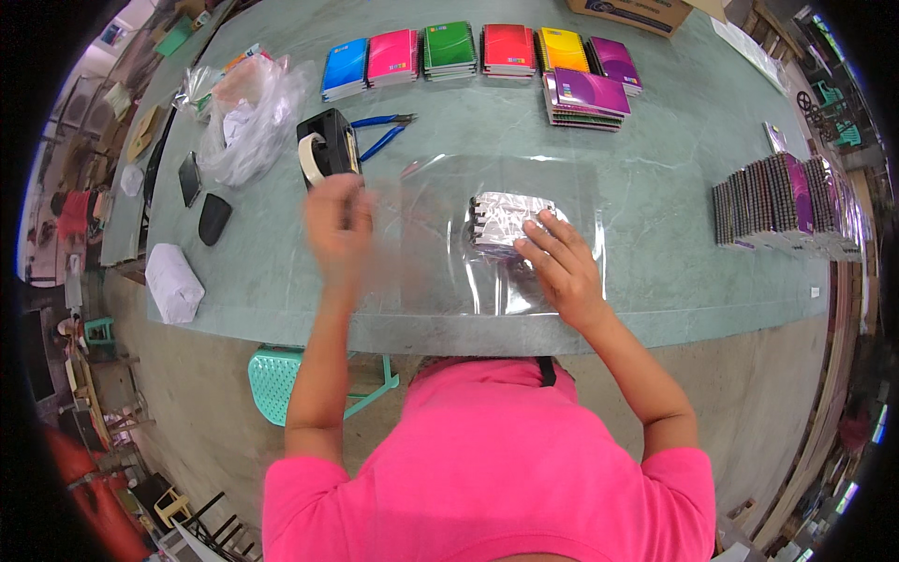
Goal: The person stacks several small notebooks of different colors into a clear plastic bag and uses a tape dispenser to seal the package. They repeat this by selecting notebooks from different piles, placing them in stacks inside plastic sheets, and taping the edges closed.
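Head view: your right hand (560, 272) lies palm down with its fingers loosely spread over the near right side of a film-covered bundle of spiral-bound notebooks (501, 223), pressing rather than clenching, probably to keep the bundle from sliding. Your left hand (339, 229) is blurred just in front of the black tape dispenser (330, 126); you seem to have it there for the tape, but whether its fingers grip anything I cannot tell. The bundle sits on a clear plastic sheet (468, 295) spread close to your edge of the green table (674, 187), likely so that film shows on every side of it; whether some of it also passes over the top is hard to tell through the glare. The dispenser stands within your left hand's reach, its cream tape roll (309, 159) facing you, with blue-handled pliers (379, 140) just beside it. Farther out, a crumpled plastic bag (248, 122) lies to the left. Along the far side, blue, pink, green, red, yellow and purple notebook stacks (449, 51) stand in a row, apparently sorted by colour for easy picking, and at your right a block of notebooks (758, 201) stands packed together, perhaps to save room
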The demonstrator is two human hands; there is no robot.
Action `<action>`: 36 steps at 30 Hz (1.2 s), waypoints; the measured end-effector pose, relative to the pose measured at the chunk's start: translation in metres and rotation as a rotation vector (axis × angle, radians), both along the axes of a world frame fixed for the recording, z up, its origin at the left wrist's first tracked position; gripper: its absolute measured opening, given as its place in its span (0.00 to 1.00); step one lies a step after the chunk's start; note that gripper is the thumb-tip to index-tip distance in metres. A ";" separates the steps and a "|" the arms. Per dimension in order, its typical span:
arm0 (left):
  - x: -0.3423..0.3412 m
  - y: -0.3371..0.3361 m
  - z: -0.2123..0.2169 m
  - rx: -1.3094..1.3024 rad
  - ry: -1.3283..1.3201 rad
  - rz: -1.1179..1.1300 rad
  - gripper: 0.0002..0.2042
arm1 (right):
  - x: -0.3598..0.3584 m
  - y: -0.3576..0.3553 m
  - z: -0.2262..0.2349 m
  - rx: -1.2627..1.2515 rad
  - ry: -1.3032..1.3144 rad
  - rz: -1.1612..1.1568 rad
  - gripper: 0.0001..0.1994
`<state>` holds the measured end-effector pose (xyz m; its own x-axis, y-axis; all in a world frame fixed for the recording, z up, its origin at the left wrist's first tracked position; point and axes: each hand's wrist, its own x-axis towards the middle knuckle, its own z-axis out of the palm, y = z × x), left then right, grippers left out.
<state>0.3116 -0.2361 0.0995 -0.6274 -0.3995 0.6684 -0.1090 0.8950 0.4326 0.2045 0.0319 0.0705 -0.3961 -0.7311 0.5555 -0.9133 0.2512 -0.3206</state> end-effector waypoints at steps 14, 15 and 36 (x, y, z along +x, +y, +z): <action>0.069 -0.034 -0.032 1.366 0.055 0.169 0.15 | 0.003 -0.004 -0.005 -0.083 0.032 -0.009 0.17; 0.080 -0.031 -0.047 1.414 0.005 0.185 0.15 | 0.004 -0.004 -0.005 -0.084 0.034 -0.008 0.16; -0.017 0.155 -0.021 0.740 -0.178 0.025 0.19 | -0.004 0.005 -0.004 -0.158 -0.084 0.111 0.13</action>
